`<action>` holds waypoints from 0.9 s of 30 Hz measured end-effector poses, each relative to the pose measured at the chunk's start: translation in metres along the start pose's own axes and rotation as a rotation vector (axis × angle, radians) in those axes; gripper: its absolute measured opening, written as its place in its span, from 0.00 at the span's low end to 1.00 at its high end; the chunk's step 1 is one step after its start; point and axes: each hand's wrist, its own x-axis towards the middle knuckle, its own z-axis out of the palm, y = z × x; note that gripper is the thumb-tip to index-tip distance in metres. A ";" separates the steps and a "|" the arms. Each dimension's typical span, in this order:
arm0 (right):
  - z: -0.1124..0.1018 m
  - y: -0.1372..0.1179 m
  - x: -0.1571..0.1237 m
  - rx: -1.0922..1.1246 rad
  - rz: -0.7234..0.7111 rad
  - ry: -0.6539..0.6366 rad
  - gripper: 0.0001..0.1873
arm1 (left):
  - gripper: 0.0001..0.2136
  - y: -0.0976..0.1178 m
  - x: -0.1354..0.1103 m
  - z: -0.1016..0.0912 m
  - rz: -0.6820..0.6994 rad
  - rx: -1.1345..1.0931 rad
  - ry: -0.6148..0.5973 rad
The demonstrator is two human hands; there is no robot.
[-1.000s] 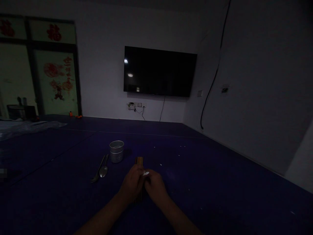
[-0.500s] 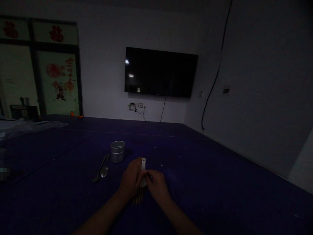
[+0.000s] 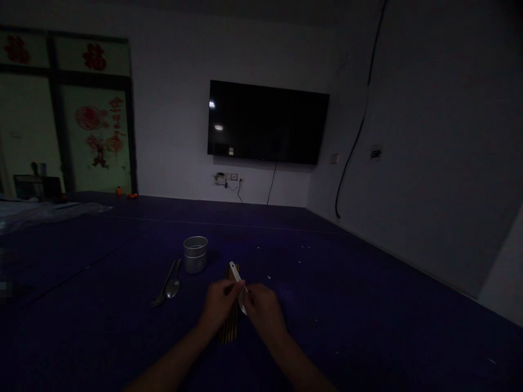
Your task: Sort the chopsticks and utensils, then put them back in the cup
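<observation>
A white spoon (image 3: 236, 271) is tilted between my two hands, its handle end with a small hole pointing away and to the left. My left hand (image 3: 219, 299) is closed, thumb and fingertips pinching the spoon at mid-length. Against the spoon's right side, my right hand (image 3: 263, 307) is also closed, gripping it near the bowl. Several chopsticks (image 3: 229, 332) lie side by side on the table beneath the spoon and my left hand, which hides part of them. Left of them stands a grey metal cup (image 3: 195, 256), upright. A metal spoon (image 3: 172, 287) and a metal fork (image 3: 159, 299) lie beside the cup.
The purple-blue tabletop (image 3: 347, 305) bears small white scraps on its right part. Crumpled clear plastic (image 3: 61, 213) lies at the left, with small orange objects (image 3: 131, 195) at the far edge. A television (image 3: 267, 122) hangs on the wall, and a black cable (image 3: 353, 149) runs down at right.
The white spoon has turned so its handle end leans further left. My left hand has drawn back slightly from the chopsticks, uncovering more of their far ends.
</observation>
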 end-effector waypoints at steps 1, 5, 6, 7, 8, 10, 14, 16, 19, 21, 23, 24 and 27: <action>-0.001 -0.001 0.000 -0.009 -0.024 -0.024 0.15 | 0.23 0.000 0.000 0.000 -0.031 -0.009 0.018; -0.006 -0.006 0.000 0.007 -0.129 -0.088 0.14 | 0.24 -0.001 0.001 -0.002 -0.121 -0.100 0.104; -0.007 -0.007 -0.001 0.029 -0.149 -0.093 0.14 | 0.23 -0.002 0.002 -0.002 -0.141 -0.150 0.120; -0.009 -0.009 -0.001 0.055 -0.164 -0.097 0.15 | 0.23 -0.003 0.002 -0.001 -0.163 -0.205 0.131; -0.010 -0.010 -0.002 0.083 -0.174 -0.100 0.16 | 0.22 -0.005 0.003 -0.001 -0.183 -0.266 0.142; -0.010 -0.012 -0.002 0.135 -0.185 -0.109 0.19 | 0.21 -0.008 0.005 0.000 -0.226 -0.395 0.156; -0.008 -0.010 -0.003 0.177 -0.152 -0.098 0.22 | 0.20 -0.009 0.006 0.003 -0.317 -0.645 0.110; -0.007 -0.007 -0.002 0.176 -0.117 -0.061 0.23 | 0.20 -0.006 0.006 0.004 -0.345 -0.726 0.058; -0.007 -0.004 -0.001 0.177 -0.072 -0.018 0.23 | 0.20 -0.002 0.005 0.003 -0.349 -0.759 0.019; -0.008 -0.004 -0.001 0.169 -0.068 -0.035 0.24 | 0.21 -0.002 0.004 0.003 -0.350 -0.745 0.008; -0.008 -0.006 -0.001 0.141 -0.074 -0.073 0.25 | 0.21 -0.003 0.005 0.004 -0.351 -0.718 -0.001; -0.009 -0.007 -0.001 0.122 -0.073 -0.088 0.25 | 0.22 -0.005 0.005 0.004 -0.347 -0.698 -0.001; -0.010 -0.012 -0.002 0.071 -0.047 -0.106 0.23 | 0.24 -0.008 0.005 0.006 -0.320 -0.617 -0.004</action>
